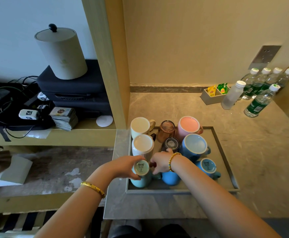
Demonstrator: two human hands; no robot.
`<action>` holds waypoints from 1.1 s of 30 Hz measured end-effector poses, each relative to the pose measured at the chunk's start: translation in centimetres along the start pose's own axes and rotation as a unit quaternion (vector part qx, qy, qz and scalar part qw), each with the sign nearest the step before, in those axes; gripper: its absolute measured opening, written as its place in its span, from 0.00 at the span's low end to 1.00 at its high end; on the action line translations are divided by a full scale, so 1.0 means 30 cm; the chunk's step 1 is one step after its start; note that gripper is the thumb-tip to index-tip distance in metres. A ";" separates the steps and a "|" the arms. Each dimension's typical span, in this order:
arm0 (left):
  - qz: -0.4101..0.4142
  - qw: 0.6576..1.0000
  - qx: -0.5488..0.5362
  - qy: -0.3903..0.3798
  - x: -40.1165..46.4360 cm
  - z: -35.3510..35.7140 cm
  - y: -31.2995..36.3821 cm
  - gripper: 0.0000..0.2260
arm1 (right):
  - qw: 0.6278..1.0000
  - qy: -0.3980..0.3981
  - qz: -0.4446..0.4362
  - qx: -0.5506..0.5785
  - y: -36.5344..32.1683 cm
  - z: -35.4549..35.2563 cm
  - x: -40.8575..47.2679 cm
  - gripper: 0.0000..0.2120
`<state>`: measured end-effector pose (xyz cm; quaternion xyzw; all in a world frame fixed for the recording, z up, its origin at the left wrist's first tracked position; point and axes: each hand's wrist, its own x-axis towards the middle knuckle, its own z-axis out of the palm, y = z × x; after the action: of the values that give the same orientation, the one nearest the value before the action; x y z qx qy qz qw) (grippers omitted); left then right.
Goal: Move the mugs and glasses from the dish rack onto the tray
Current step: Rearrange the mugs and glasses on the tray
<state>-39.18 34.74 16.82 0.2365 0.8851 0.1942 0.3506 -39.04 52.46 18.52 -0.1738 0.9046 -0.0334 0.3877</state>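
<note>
Ceramic and glass fill the grey tray: I count inverted mugs in cream, ribbed white, pink and blue, plus an amber glass and a clear glass between them. No dish rack is in view. My left hand has its fingers curled around the base of an upside-down pale green mug at the tray's near left corner; the mug appears to touch the tray floor, though I cannot confirm it. My right hand reaches inward, just beside that mug, near a small dark red object I cannot identify. Its fingers are largely hidden, so I cannot tell their state. Judgement: the step is seating this mug. To do it well, lower it straight, keep its handle clear of the neighbouring blue mug, and release only once the rim sits flat.
</note>
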 end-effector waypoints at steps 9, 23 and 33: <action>-0.083 0.984 -0.049 0.147 -0.017 0.079 0.030 0.28 | 0.993 0.096 -0.007 -0.064 -0.023 0.046 -0.040 0.12; -0.205 0.929 -0.099 0.293 -0.025 0.191 0.144 0.24 | 0.953 0.302 0.003 -0.024 0.098 0.160 -0.136 0.20; -0.224 0.927 -0.110 0.282 -0.036 0.191 0.168 0.25 | 0.971 0.223 0.069 0.047 0.146 0.159 -0.179 0.34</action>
<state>-32.98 39.28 16.07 -0.0722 0.9505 0.2651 0.1450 -33.47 58.74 18.04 -0.0807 0.9756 -0.0867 0.1849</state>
